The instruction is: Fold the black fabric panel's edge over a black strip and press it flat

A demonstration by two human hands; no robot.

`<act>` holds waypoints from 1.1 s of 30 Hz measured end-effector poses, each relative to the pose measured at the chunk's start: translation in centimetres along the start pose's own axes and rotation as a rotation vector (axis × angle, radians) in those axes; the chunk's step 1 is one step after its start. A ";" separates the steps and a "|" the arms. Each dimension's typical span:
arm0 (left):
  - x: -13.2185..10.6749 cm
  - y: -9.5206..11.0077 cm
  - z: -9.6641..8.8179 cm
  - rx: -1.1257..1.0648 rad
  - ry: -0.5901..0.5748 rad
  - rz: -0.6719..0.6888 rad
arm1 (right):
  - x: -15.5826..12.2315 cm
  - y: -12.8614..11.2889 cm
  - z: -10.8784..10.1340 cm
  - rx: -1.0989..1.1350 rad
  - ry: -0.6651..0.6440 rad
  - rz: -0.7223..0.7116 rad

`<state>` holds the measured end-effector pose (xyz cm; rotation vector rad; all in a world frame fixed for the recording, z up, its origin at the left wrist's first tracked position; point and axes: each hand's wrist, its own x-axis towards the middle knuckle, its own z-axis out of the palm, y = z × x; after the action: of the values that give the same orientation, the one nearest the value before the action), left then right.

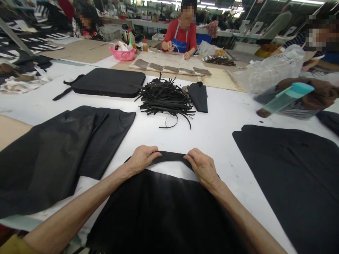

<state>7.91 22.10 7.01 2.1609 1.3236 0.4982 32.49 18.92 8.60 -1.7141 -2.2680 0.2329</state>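
**Around the white table**

A tangle of black straps (165,98) lies mid-table (219,130), with a folded black piece (199,97) just beside it. A flat black pad (107,82) sits toward the far left. Black fabric sheets lie along the left edge (60,151) and the right edge (291,176). A teal-capped bottle (284,99) lies tilted near the far right corner.

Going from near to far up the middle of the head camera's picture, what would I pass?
First the black fabric piece, then the left hand and right hand side by side gripping the black band, pile of black strips, board with brown pieces, person in a red top.
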 end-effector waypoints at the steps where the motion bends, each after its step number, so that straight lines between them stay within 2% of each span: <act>1: 0.2 0.0 -0.1 -0.009 0.001 -0.003 | 0.3 0.1 -0.1 -0.006 0.001 0.011; 7: 0.3 -0.5 -0.4 -0.087 -0.087 -0.031 | 0.7 1.3 -1.2 0.042 -0.163 0.013; 12: 0.1 -0.6 -0.7 -0.128 -0.103 -0.077 | -0.8 3.7 -3.3 0.199 -0.343 0.040; 15: -0.1 -0.7 -0.9 -0.169 -0.090 -0.067 | -2.0 5.3 -4.4 0.242 -0.383 0.072; 17: -0.2 -0.6 -1.1 -0.184 -0.098 -0.070 | -2.8 6.1 -4.8 0.221 -0.355 0.107; 20: -0.6 -0.4 -1.5 -0.198 -0.106 -0.094 | -3.9 6.8 -4.7 0.143 -0.240 0.168; 25: -1.4 -0.7 -2.6 -0.091 -0.074 -0.147 | -5.4 6.6 -3.4 0.003 -0.075 0.256; 29: -2.9 -2.6 -4.0 -0.061 -0.085 -0.271 | -5.9 6.8 -2.8 0.041 -0.048 0.321; 33: -5.1 -5.0 -5.0 -0.232 -0.096 -0.462 | -6.4 8.3 -3.3 0.172 -0.036 0.455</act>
<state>-0.68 20.63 7.69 1.6041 1.5635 0.3355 42.70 14.95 8.46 -2.1177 -1.7879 0.5387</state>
